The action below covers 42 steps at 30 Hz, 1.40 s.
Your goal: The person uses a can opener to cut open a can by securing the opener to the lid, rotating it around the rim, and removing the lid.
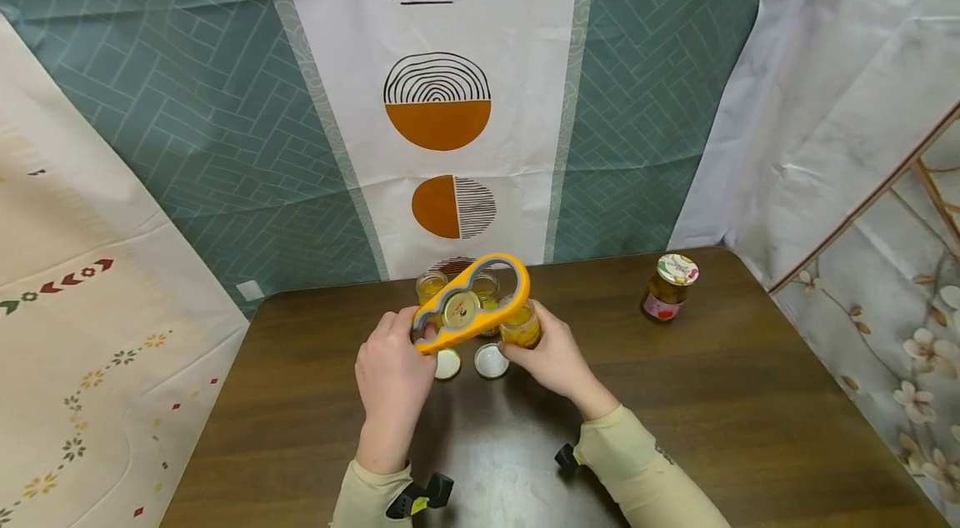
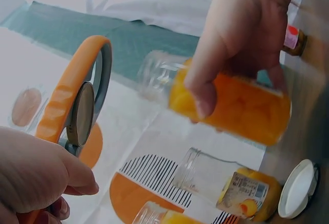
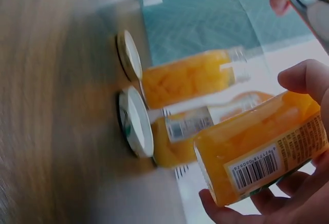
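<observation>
My left hand grips one end of an orange-and-grey jar opener, raised over the table. A round metal lid sits inside the opener's frame. My right hand holds a glass jar of orange fruit pieces around its body, beside the opener. That jar's mouth is bare in the left wrist view, and a barcode label shows in the right wrist view. Behind the hands stand two more lidless fruit jars, with two lids lying white side up in front of them.
A lidded jar with a pink label stands at the table's back right. The brown wooden table meets a patterned cloth at its back edge. Printed cloths hang on both sides.
</observation>
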Each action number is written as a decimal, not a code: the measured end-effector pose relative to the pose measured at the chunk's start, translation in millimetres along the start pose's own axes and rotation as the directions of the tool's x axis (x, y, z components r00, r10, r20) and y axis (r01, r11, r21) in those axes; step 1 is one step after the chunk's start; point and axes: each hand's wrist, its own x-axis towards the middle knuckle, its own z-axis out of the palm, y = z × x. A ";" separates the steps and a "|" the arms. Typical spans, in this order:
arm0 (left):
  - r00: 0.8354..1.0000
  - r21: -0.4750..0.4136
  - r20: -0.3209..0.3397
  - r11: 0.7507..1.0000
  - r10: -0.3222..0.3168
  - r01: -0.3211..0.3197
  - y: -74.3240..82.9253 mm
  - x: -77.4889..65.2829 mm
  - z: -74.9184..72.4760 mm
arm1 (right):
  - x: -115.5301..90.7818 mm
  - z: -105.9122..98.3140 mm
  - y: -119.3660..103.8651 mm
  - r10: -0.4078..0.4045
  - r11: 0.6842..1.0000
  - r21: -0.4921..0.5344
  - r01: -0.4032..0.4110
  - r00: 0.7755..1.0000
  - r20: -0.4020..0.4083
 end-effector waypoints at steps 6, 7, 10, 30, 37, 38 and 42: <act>0.999 -0.010 -0.005 0.999 -0.036 0.036 -5.8 2.1 -1.0 | 8.6 -14.4 15.1 0.055 0.997 -0.040 -0.059 0.994 -0.096; 0.999 -0.011 -0.006 0.999 -0.037 0.036 -6.1 2.3 -1.1 | 9.8 -16.7 17.8 0.073 0.996 -0.041 -0.078 0.991 -0.110; 0.999 -0.012 -0.003 0.999 -0.036 0.036 -6.9 2.8 -0.6 | 13.9 -22.4 28.7 0.117 0.991 -0.043 -0.125 0.982 -0.146; 1.000 -0.005 0.025 1.000 -0.017 0.017 -8.4 2.8 3.7 | 35.5 -33.2 62.2 0.248 0.967 -0.027 -0.253 0.961 -0.120; 0.999 -0.009 0.028 1.000 -0.029 0.029 -8.9 2.0 3.8 | 44.0 -30.6 66.3 0.240 0.957 -0.140 -0.252 0.966 -0.101; 0.999 -0.011 0.029 0.999 -0.032 0.032 -8.5 2.0 3.7 | 44.5 -30.7 66.6 0.244 0.955 -0.153 -0.255 0.966 -0.088; 0.999 -0.009 0.032 0.999 -0.034 0.035 -7.7 2.2 4.4 | 45.3 -32.0 68.5 0.249 0.948 -0.196 -0.251 0.968 -0.033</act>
